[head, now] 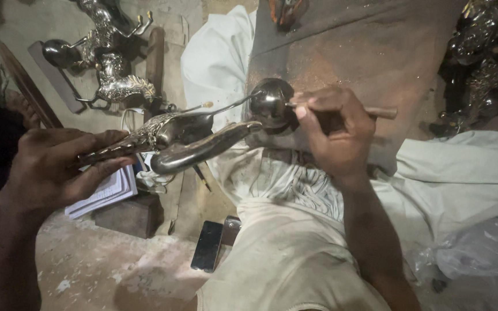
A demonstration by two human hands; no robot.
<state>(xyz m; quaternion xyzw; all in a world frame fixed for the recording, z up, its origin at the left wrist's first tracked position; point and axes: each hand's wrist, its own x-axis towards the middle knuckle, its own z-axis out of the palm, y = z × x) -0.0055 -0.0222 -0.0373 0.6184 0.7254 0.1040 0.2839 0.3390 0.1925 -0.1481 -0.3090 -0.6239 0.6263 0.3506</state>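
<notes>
Left hand (59,167) cradles metal figure (174,138); right hand (332,129) pinches tool (384,112).

Metal figurine (174,135): a dark, polished cast piece with finely engraved surface, held roughly horizontal above the lap. Its textured rear end is gripped in the left hand (53,167); a smooth, curved limb is extended toward the lower right, and a thin rod leads to a glossy round ball (269,102) at the far end. Hand tool (376,112): a slim implement with a wooden handle, clasped in the right hand (332,129), its tip set against the ball.
</notes>
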